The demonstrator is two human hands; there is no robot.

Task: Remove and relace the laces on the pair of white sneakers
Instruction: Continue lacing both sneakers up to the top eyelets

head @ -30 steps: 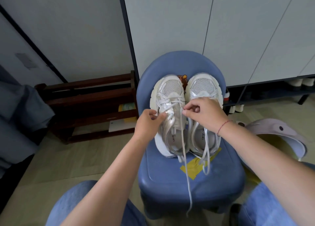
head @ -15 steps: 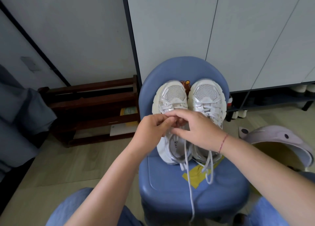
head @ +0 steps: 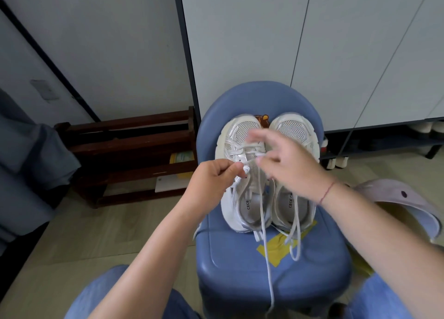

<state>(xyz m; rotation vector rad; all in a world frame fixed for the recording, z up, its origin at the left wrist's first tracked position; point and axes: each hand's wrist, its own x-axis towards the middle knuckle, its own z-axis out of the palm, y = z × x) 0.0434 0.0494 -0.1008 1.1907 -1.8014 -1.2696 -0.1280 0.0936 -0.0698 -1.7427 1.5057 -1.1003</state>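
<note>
Two white sneakers stand side by side on a blue chair (head: pixel 240 265), toes pointing away from me. My left hand (head: pixel 211 181) pinches the lace at the left side of the left sneaker (head: pixel 237 198), near its middle eyelets. My right hand (head: pixel 286 164) hovers blurred over the tongues of both shoes, fingers spread, and whether it holds a lace I cannot tell. A long loose lace (head: pixel 266 258) hangs from the left sneaker down over the seat's front edge. The right sneaker (head: pixel 295 131) has its lace ends (head: pixel 294 237) lying on the seat.
A yellow tape patch (head: pixel 276 249) is stuck on the seat. A dark wooden rack (head: pixel 134 155) stands on the floor to the left, grey cabinet doors (head: pixel 300 42) behind. A pale lilac plastic item (head: pixel 403 200) lies at the right. My jeans-clad knees (head: pixel 108 294) flank the chair.
My right hand has lifted off the left sneaker's laces and opened, moving up and right. My left hand has pulled back to the left, still pinching the lace.
</note>
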